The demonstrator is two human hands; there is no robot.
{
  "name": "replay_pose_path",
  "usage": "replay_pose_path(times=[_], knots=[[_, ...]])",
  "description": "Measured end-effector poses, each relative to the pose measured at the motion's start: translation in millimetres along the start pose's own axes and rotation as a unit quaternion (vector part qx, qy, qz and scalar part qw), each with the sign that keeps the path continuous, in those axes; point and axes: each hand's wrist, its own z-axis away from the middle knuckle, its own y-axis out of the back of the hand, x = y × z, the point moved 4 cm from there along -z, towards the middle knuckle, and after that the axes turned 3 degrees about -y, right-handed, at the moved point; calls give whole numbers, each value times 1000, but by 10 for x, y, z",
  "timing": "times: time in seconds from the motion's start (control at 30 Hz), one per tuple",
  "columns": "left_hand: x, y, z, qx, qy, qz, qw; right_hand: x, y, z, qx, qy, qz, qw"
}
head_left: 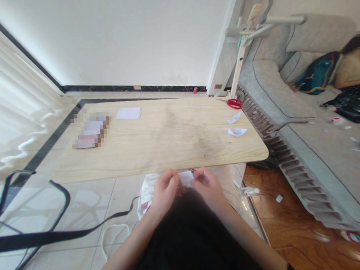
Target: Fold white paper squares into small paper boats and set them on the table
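**At 6 o'clock, table's near edge: small paper, pinched both sides**

Clock centred on the table (165,146), 12 = far edge. Paper (186,179) is up off the surface, just past the near edge, between the hands. Left hand (167,189) has its left side, thumb against fingers; right hand (210,186) grips the right side likewise. Exact fingertip contact partly hidden.

Handling, my read: very light, limp as one sheet, stiffer where doubled. Creases and tears easily; not much slip when dry. Best hold is opposite edges, light pinch, no squeezing mid-panel.

Same stuff nearby: flat stack (128,113) at 11, two folded pieces (234,118) (237,132) around 3. Scissors (235,103) at 2.

Containers: can (195,90) at 1, on the floor by the wall; bottle (251,191) at 4, on the floor; backpack (317,74) at 2, out on the sofa (275,91). Can't tell contents of any.
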Motion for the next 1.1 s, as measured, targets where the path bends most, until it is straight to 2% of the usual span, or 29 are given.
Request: replay_pose_path(times=[0.6,1.1], knots=[[-73,15,10,-11,-1,19,1000,-6,12,-8,-7,-10,30,999],[-67,9,24,-10,5,18,1000,11,5,-14,-8,-38,-11,999]])
